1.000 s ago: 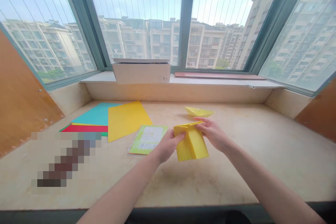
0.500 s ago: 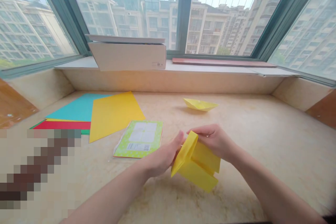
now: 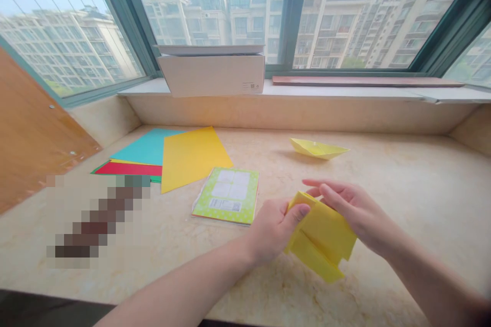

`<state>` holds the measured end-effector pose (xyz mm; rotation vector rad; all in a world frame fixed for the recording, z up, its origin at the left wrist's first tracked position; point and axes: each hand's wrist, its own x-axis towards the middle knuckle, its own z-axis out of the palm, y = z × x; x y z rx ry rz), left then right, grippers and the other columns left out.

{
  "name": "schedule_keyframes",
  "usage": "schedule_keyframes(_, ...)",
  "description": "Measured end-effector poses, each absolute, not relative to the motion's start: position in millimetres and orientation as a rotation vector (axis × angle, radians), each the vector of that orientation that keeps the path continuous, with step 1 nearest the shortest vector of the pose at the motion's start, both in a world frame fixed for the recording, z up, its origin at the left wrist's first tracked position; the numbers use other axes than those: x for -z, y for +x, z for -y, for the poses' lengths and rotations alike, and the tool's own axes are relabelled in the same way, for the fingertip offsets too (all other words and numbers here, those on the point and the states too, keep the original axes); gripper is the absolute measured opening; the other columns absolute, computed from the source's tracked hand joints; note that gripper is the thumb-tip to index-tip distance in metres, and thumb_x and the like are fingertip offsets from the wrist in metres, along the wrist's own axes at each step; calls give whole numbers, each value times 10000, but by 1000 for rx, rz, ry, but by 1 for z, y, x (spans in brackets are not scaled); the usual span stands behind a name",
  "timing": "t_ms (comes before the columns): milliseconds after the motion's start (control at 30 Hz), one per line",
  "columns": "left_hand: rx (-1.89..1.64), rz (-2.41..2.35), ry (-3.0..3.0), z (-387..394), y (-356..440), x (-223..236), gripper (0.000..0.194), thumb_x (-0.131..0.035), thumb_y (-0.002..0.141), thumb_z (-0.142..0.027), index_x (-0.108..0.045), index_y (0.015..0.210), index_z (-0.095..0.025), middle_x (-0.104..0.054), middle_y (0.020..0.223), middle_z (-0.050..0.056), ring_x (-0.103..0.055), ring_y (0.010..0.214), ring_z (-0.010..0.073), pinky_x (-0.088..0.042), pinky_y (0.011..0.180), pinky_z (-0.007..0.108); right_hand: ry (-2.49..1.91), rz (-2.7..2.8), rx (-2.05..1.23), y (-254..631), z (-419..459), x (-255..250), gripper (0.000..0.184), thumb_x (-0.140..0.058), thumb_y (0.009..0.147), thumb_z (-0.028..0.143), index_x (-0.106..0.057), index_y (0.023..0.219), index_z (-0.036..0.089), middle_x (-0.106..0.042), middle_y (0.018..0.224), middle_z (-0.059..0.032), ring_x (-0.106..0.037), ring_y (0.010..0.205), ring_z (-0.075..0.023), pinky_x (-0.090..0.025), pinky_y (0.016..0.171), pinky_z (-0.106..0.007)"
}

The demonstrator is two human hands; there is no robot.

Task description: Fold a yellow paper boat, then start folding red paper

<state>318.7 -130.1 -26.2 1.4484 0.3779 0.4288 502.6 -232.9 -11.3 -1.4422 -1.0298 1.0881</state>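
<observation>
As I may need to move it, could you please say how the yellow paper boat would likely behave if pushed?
The paper boat looks light, being folded paper, so it would probably slide easily. Its thin sides might crumple under firm pressure.

My left hand's [image 3: 271, 230] thumb, raised beside the folded yellow paper [image 3: 325, 232] half a second ago, now lies across its face; since the first picture, the paper's lower end has swung rightward.

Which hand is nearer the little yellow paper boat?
Right. The right hand is just this side of the boat; the left hand is farther from it, lower and off to the left.
</observation>
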Motion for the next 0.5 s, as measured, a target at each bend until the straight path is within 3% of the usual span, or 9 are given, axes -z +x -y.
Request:
schedule_keyframes(100, -777, -515, 1295, 131, 322, 28, 593, -497, 959, -680, -668, 1034, -117, -704, 898, 102, -663, 777, 195, -517, 666, 278, -1313, 1070, -1077, 507, 239, 15, 582, -492, 987, 634, -588, 1428, 267, -736, 1220, -148, -722, 1033, -298, -600, 862, -450)
schedule_keyframes(167, -933, -539, 1186, 133, 325, 29, 561, -462, 985, -663, -640, 1096, -142, -719, 968, 104, -696, 862, 214, -553, 731, 300, -1311, 1168, -1051, 502, 240, 17, 612, -580, 948, 618, -540, 1463, 290, -732, 1218, -150, -709, 1062, -318, -601, 884, -479)
schedule_keyframes(233, -969, -495, 1102, 138, 327, 30, 513, -459, 999, -638, -608, 1132, -165, -721, 1006, 98, -709, 916, 223, -567, 749, 303, -1414, 1210, -929, 492, 240, 18, 569, -691, 890, 562, -605, 1375, 276, -757, 1098, -135, -726, 927, -293, -629, 805, -434)
schedule_keyframes(333, -887, -326, 1058, 147, 327, 28, 441, -512, 996, -595, -549, 1144, -181, -709, 1009, 92, -716, 889, 212, -570, 748, 310, -1614, 1095, -688, 486, 239, 21, 443, -749, 818, 568, -708, 1105, 232, -750, 817, -89, -674, 630, -226, -608, 544, -325)
schedule_keyframes(500, -593, -211, 1130, 145, 313, 23, 286, -692, 907, -407, -558, 1003, -174, -661, 895, 49, -658, 768, 143, -507, 684, 248, -1713, 1041, -646, 516, 245, 25, 362, -803, 752, 536, -774, 969, 248, -761, 804, -108, -662, 587, -230, -538, 441, -302)
